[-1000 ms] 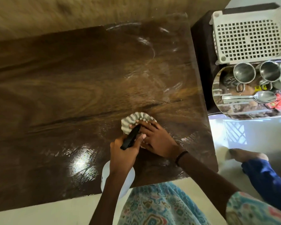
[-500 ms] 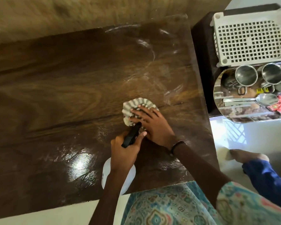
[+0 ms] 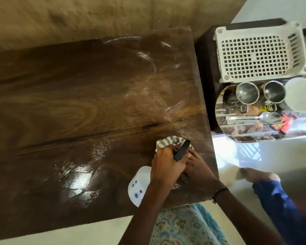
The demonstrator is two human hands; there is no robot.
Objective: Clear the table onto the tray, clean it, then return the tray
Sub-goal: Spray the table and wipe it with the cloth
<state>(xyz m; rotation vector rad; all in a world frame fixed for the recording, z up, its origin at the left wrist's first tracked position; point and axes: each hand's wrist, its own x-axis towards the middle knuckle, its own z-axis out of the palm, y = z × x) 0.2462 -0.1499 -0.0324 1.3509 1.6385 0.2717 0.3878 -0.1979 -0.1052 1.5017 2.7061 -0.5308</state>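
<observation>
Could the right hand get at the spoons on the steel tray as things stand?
Probably yes, once it lets go: the right hand presses the striped cloth on the table, and nothing stands between it and the spoons on the tray.

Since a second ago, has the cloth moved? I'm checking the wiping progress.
Yes. The cloth has slid toward the table's right edge, nearer the tray side; the right hand is on it.

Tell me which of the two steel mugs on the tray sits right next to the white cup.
The right steel mug: it sits beside the white cup. The left steel mug stands farther away, toward the tray's table-side edge.
</observation>
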